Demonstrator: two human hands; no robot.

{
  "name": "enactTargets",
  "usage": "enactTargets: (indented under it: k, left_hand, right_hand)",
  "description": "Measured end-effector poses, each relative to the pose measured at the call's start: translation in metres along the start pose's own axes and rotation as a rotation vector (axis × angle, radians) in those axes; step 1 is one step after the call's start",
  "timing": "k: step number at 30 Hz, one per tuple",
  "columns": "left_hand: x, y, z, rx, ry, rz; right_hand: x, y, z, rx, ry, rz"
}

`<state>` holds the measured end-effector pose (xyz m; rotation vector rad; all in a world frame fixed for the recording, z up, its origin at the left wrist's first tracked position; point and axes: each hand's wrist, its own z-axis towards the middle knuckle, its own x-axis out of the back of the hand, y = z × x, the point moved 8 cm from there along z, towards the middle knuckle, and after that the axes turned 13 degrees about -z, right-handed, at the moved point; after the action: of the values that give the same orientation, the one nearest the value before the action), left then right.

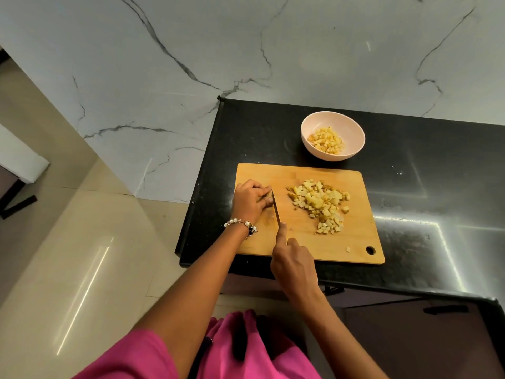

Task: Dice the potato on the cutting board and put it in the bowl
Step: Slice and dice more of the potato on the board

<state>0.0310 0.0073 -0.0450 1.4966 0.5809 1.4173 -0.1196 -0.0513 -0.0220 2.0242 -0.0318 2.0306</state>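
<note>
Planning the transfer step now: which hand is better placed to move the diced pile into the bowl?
Probably the left hand: it only holds the last potato piece, while the right hand grips the knife. The diced pile and bowl lie rightward, though.

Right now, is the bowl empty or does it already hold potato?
Partly filled: the pale bowl holds a small heap of diced potato at its bottom, most of its inside wall bare.

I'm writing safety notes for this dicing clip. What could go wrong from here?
The knife blade runs right beside the left hand gripping the last potato piece, so a slip could nick a finger. One stray cube sits near the cutting board edge and may fall off.
</note>
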Motion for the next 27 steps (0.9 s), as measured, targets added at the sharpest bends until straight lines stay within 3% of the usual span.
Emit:
enactTargets:
  k: [2, 6, 17, 22, 27]
  left_hand:
    - [0.000, -0.001, -0.001, -0.003, 0.005, -0.003]
    - [0.004, 0.000, -0.003, -0.019, 0.004, -0.009]
    - [0.009, 0.003, -0.005, -0.034, 0.058, -0.055]
    - [0.009, 0.000, -0.004, -0.055, 0.081, -0.039]
    - [0.010, 0.001, -0.004, -0.056, 0.105, -0.035]
  right_hand:
    - [0.005, 0.003, -0.009, -0.020, -0.073, -0.014]
    - [0.021, 0.005, -0.007, -0.028, -0.051, 0.178]
    - [0.021, 0.000, 0.030, -0.016, 0.051, 0.145]
    - [0.021, -0.010, 0.046, -0.018, 0.015, 0.080]
    - [0.009, -0.012, 0.015, -0.029, 0.027, 0.042]
